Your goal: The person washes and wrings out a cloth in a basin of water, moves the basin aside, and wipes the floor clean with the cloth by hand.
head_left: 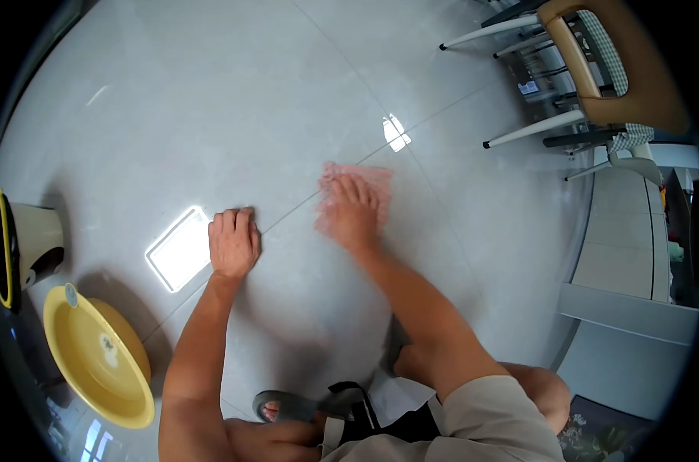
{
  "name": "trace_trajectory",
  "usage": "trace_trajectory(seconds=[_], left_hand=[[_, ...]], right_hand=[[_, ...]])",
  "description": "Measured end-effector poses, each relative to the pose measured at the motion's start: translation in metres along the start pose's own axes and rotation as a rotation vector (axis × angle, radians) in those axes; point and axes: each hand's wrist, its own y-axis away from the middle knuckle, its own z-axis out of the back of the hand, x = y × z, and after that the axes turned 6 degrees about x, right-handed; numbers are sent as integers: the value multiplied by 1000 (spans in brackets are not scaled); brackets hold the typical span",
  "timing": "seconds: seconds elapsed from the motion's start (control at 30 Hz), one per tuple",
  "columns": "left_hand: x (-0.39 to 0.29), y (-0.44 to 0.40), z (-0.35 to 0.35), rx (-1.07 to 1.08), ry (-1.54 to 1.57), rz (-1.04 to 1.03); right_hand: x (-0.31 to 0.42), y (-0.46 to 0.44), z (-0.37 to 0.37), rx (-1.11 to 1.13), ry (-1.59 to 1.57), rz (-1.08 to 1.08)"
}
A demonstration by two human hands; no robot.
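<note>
My right hand presses down on a pink cloth that is spread flat on the floor. Its fingers lie over the cloth, and the hand and cloth edges are slightly blurred. To the left, my left hand leans on the tile with nothing in it. Its fingers are side by side and slightly bent against the floor, close to a bright rectangular light reflection. The pale glossy tiled floor extends around both hands.
At lower left is a yellow basin, with a cream bin with a yellow-and-black rim beyond it. A tan-backed chair with pale legs stands at upper right. Cabinets line the right side. My slippered foot is below.
</note>
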Motion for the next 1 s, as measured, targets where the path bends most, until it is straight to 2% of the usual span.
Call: trace_trajectory(seconds=[0.03,0.13,0.17,0.27,0.3,0.4,0.5,0.63,0.73,0.83,0.93,0.97,1.0], left_hand=[[1,0,1,-11,8,-9],[1,3,3,-21,6,-12],[0,2,4,-23,3,-14],[0,2,3,5,-12,2],[0,2,4,10,0,7],[3,4,4,15,32,-6],[4,5,6,-1,38,-20],[1,4,6,8,22,-12],[6,3,4,21,34,-24],[4,6,4,47,39,-3],[3,5,5,63,36,1],[5,5,5,72,33,-5],[5,4,5,61,25,-9]], right_hand=[[-12,-11,3,-29,91,-33],[-52,-41,8,-166,-108,-104],[-47,-40,3,-201,-73,-118],[-14,-13,7,-131,-71,157],[-9,-5,7,-142,-100,188],[-35,-24,15,-101,39,175],[-52,-37,0,-246,-28,-27],[-11,-8,8,-163,-104,191],[-31,-22,16,-69,-10,131],[-27,-25,8,-123,-14,-50],[-1,20,18,-51,-56,200],[1,32,32,61,-96,130],[-10,33,28,0,-12,30]])
